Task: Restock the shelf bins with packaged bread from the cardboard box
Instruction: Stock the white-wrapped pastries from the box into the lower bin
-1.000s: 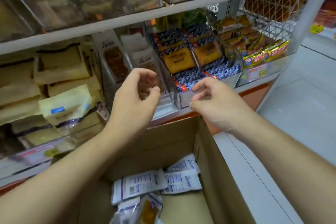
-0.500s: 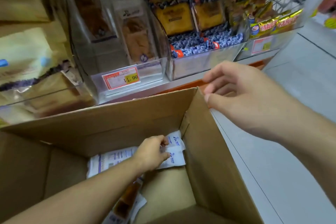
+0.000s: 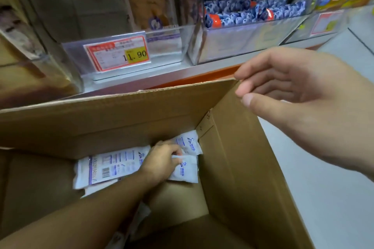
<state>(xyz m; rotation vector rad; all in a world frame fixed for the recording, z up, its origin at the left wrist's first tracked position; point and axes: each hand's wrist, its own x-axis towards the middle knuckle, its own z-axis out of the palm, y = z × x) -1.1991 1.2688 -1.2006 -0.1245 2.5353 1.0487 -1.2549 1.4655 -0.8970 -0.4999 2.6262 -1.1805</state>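
Now, step: pick-up, bread packs not yet lifted.
L hand: left hand (image 3: 162, 164) deep in cardboard box (image 3: 125, 119), fingers curled on white bread pack (image 3: 185, 169) in far corner.
R hand: right hand (image 3: 299, 105) above box rim, fingers loose, holds nothing.
Next: firm grip, lift out, carry up to clear shelf bin (image 3: 168, 36) w/ price tag (image 3: 118, 54).

The shelf (image 3: 212, 66) holds clear bins (image 3: 232, 42) side by side. One bin has a price tag (image 3: 117, 54) on its front.
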